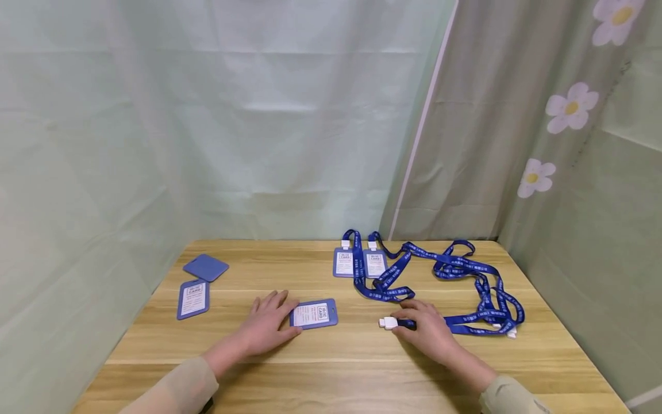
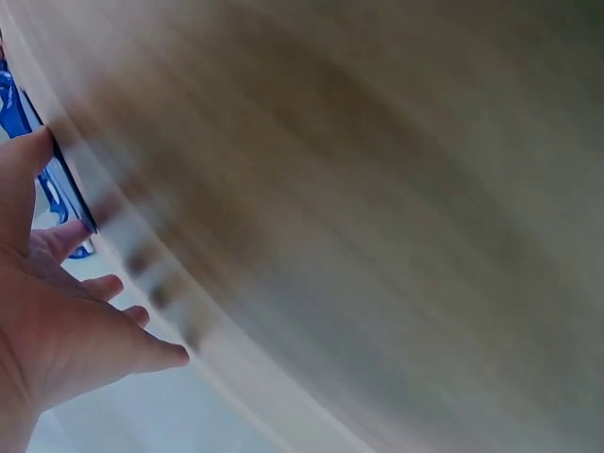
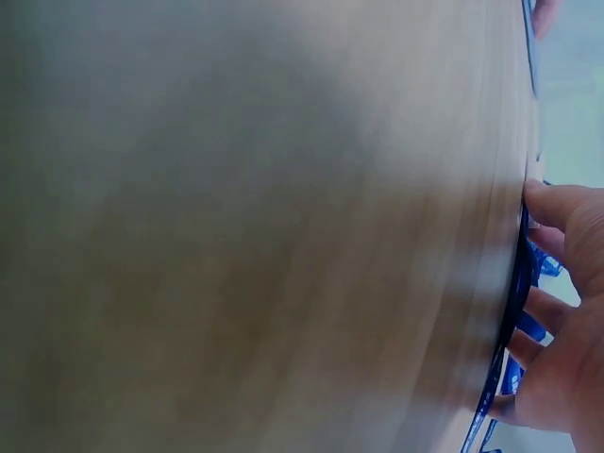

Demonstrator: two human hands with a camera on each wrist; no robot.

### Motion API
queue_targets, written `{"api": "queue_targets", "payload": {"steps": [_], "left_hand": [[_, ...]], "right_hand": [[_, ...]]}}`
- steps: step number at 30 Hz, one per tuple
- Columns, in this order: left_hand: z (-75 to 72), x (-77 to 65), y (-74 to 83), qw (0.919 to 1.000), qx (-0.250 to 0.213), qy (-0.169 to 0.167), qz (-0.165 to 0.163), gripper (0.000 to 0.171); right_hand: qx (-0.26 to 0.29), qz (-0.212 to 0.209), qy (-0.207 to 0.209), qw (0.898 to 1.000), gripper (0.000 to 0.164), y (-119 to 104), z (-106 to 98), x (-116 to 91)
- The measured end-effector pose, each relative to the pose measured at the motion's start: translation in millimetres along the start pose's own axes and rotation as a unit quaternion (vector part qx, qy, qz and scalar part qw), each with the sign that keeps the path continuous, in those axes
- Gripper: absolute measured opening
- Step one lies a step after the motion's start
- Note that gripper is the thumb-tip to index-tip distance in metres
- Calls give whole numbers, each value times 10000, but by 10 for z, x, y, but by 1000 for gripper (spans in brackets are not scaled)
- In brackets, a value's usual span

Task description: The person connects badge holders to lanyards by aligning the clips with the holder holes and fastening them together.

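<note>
With the thumb and forefinger of my right hand (image 1: 428,330) I pinch a blue lanyard (image 1: 468,318) just behind its white clip (image 1: 389,323), which pokes out past my fingertips, pointing left. My left hand (image 1: 266,328) holds a blue card holder (image 1: 314,314) at its left end, thumb and forefinger at the two long edges, the other fingers spread. The holder lies flat, card side up, its far end toward the clip but apart from it. Beyond my hands, two card holders with lanyards (image 1: 359,263) lie near the back edge of the wooden table (image 1: 351,368); more straps tangle right, and two loose holders (image 1: 193,299) touch at left.
</note>
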State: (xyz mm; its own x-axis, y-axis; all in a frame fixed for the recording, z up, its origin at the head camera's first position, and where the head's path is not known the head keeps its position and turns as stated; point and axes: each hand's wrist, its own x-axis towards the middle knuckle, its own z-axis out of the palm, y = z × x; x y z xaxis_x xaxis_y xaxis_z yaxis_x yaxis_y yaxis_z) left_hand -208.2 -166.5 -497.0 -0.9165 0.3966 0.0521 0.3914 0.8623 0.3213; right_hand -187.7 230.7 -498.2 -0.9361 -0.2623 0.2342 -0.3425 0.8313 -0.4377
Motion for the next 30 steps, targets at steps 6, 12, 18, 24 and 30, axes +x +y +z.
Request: {"api": "queue_targets", "payload": {"steps": [6, 12, 18, 24, 30], "left_hand": [[30, 23, 109, 9993, -216, -193, 254, 70], [22, -4, 103, 9993, -349, -92, 130, 77], [27, 25, 138, 9993, -330, -165, 96, 69], [72, 75, 279, 9994, -279, -179, -20, 68], [86, 80, 406, 9991, -332, -254, 35, 68]], "right_hand": [[-51, 143, 76, 9999, 32, 34, -18, 38], [-44, 154, 50, 9999, 37, 64, -32, 29], [154, 485, 46, 9987, 30, 25, -26, 27], [315, 666, 19, 9973, 28, -31, 34, 17], [320, 660, 101, 9973, 29, -77, 91, 4]]}}
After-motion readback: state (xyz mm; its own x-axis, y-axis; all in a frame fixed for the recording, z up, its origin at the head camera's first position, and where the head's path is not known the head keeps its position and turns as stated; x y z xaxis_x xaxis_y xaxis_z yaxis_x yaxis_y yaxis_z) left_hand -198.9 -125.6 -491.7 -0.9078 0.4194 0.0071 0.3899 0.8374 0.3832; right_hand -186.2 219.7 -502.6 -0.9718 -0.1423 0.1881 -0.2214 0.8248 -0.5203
